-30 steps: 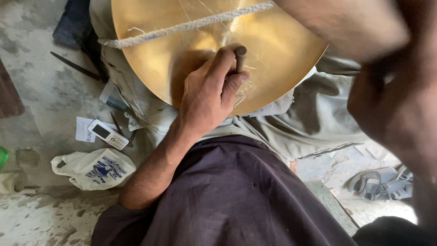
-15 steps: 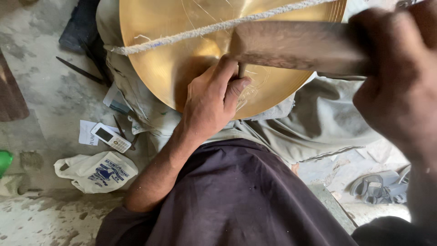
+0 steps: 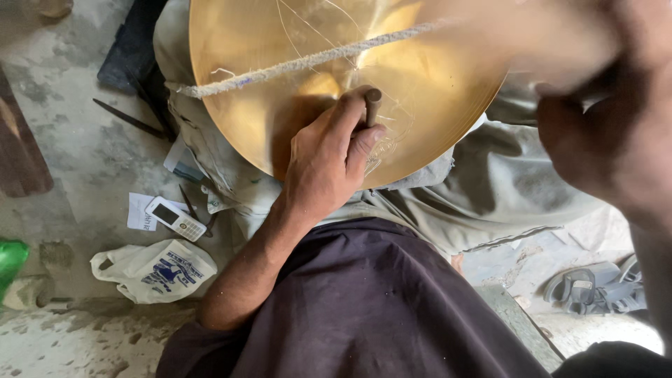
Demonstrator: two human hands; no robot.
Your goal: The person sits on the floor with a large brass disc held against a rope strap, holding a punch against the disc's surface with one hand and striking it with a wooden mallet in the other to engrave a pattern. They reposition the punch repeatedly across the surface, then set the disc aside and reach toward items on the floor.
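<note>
From the head camera, looking straight down, the landmark is the large round golden brass disc [image 3: 294,77] resting on the person's lap, over grey-green trousers [image 3: 490,189]. A coarse pale twisted rope [image 3: 308,61] runs across the upper face of the disc from its left rim towards the right.

The left hand [image 3: 329,157] lies on the lower middle of the disc, fingers curled tight around a short dark metal punch [image 3: 372,105], which stands nearly upright with its tip against the brass; thin scratched lines show on the disc just right of the punch. The forearm comes up from below the disc, across a dark brown cloth [image 3: 364,308] covering the lap.

The right hand [image 3: 616,147] hangs at the disc's right edge, close to the camera and badly blurred. It seems to be closed on something pale and smeared that reaches over the disc's upper right, but I cannot tell for sure how the fingers stand or what that thing is.

Left of the disc, on the rough concrete floor [image 3: 70,161], lie a small white keypad phone [image 3: 175,218] on a paper slip, and below it a crumpled white plastic bag with blue print [image 3: 157,269]. Below and right of the disc sits a grey sandal [image 3: 588,287].
</note>
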